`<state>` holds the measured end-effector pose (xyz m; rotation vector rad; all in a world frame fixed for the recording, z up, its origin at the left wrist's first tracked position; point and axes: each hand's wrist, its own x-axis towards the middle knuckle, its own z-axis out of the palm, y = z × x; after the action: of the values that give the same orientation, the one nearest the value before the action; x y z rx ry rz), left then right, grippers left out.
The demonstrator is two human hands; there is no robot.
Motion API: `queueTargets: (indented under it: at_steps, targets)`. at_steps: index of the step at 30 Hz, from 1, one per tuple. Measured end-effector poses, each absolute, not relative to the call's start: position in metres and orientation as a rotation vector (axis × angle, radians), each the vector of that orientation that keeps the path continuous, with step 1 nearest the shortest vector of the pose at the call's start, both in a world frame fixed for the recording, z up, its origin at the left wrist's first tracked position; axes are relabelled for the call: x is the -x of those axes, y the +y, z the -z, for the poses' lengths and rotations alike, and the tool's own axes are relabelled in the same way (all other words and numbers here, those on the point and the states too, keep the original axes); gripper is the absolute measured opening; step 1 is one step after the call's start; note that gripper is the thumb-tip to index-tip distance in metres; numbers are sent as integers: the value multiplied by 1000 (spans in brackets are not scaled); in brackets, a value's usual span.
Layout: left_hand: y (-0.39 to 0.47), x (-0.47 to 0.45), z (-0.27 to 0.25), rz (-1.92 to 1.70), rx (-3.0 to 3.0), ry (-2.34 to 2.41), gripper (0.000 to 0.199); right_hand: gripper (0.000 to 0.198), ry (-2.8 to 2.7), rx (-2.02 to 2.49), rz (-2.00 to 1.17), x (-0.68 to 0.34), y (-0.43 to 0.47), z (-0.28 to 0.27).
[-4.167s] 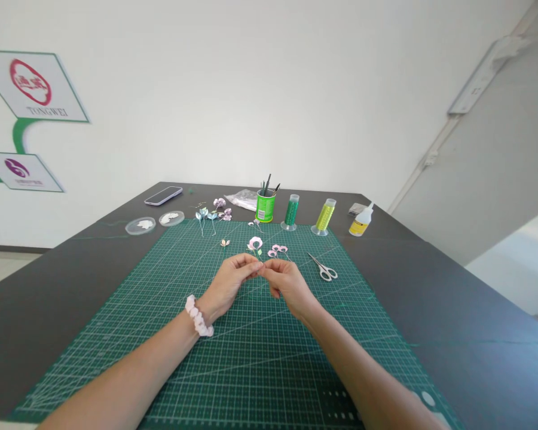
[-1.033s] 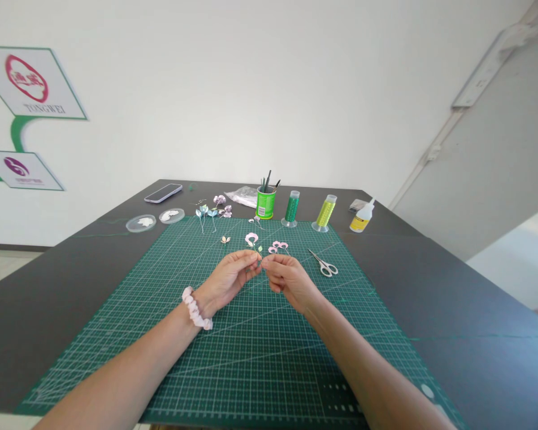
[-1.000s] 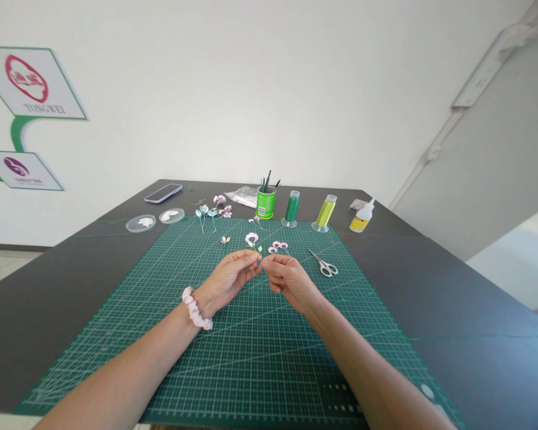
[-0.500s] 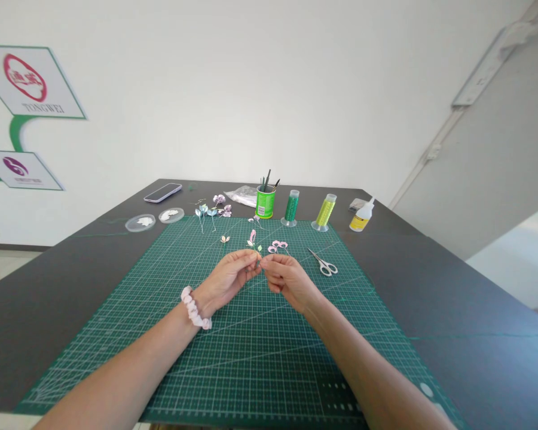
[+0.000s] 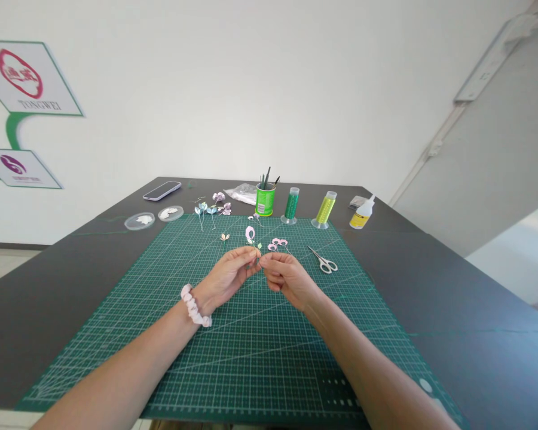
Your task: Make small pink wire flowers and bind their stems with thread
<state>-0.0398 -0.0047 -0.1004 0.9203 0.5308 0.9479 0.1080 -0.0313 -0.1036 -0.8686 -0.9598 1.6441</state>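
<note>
- A small pink wire flower (image 5: 250,233) is held upright above the green cutting mat (image 5: 170,334), its stem pinched from both sides.
- The left hand (image 5: 226,278) and right hand (image 5: 286,278) are closed on the stem, fingertips meeting.
- More pink petals (image 5: 277,243) and scissors (image 5: 323,262) are seen just beyond.

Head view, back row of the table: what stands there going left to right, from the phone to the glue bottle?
Phone → clear plastic bag → green cup of tools → dark green spool → yellow-green spool → glue bottle.
</note>
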Motion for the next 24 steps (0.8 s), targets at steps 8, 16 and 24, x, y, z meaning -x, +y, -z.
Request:
queueTargets:
  at_steps: [8,16,24]
  targets:
    - [-3,40,103,-949,-900,535,16,26,-961,860,-1647,-107,-31,103]
    - [-4,41,103,-933,-912,545,18,28,-954,869,-1641,-109,-32,100]
    - [-4,40,102,-902,-940,512,17,26,-983,890,-1691,-110,-34,96]
